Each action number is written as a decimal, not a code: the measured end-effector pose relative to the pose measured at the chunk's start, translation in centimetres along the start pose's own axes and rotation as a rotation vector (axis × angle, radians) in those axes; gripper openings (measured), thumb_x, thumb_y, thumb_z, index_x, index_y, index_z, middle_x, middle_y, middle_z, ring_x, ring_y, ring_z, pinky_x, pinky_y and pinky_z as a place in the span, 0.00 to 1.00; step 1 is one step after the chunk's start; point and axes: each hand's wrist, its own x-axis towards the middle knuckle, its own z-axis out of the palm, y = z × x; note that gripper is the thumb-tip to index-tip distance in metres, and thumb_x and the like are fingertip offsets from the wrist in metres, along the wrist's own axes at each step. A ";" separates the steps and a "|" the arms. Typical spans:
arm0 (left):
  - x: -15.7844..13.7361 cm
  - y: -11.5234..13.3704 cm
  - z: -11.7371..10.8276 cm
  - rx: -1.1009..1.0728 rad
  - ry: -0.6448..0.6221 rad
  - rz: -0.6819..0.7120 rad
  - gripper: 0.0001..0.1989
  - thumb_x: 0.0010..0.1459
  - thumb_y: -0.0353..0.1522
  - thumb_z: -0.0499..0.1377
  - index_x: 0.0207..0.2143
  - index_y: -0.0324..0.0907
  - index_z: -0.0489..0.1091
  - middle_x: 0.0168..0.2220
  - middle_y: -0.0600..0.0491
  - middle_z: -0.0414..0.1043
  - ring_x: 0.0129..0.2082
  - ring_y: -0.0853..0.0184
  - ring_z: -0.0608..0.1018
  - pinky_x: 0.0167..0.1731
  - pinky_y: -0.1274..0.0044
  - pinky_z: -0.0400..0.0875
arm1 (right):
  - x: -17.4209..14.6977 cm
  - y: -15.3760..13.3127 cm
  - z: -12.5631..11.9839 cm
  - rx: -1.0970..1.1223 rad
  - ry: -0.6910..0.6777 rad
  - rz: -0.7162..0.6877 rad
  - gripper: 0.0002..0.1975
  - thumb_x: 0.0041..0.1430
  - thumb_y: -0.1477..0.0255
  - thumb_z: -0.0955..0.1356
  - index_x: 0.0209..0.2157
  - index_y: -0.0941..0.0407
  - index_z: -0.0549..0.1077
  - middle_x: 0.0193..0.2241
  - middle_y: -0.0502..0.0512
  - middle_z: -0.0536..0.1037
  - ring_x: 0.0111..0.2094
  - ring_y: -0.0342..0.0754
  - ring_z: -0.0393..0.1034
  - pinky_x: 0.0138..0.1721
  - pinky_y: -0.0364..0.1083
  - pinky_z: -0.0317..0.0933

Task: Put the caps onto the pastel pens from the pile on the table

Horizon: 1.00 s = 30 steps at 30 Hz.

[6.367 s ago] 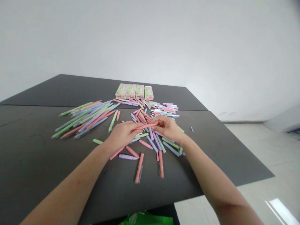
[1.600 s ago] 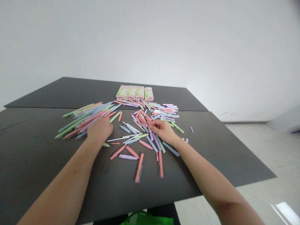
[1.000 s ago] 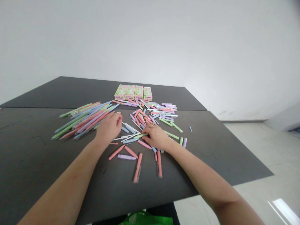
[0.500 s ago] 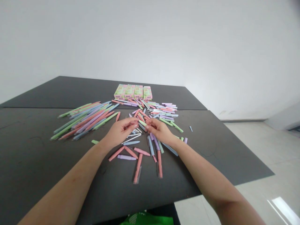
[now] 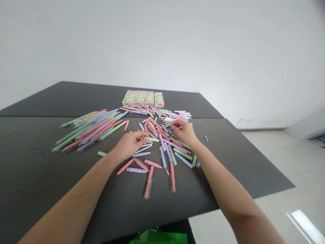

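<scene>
My left hand (image 5: 130, 144) is closed, its fingertips pinching a light green pen barrel (image 5: 151, 139) that points right. Thin white pen refills (image 5: 144, 148) lie just under those fingers. Over the right side of the loose pen parts is my right hand (image 5: 185, 133), thumb and fingers pinched together. What is between them, if anything, is too small to make out. Near its fingertips lies a heap of white refills and pink and purple pen parts (image 5: 177, 117). Red, purple, green and blue barrels (image 5: 162, 130) are scattered between my hands.
A bundle of long pastel pens (image 5: 92, 130) lies on the left of the dark table (image 5: 63, 183). Several small pink and green boxes (image 5: 139, 98) stand in a row behind the parts. Two red barrels with clear caps (image 5: 149, 184) lie near the front edge.
My right hand has let go of the green barrel and moved away to the right and farther back, over the heap. My left hand keeps hold of the barrel.
</scene>
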 end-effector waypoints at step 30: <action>0.0 -0.9 0.6 0.260 -0.041 0.129 0.13 0.59 0.39 0.55 0.39 0.44 0.75 0.43 0.50 0.76 0.44 0.58 0.75 0.44 0.70 0.67 | 0.7 0.3 -1.6 0.713 -0.291 0.149 0.11 0.57 0.65 0.67 0.39 0.57 0.70 0.31 0.50 0.74 0.22 0.37 0.63 0.23 0.38 0.58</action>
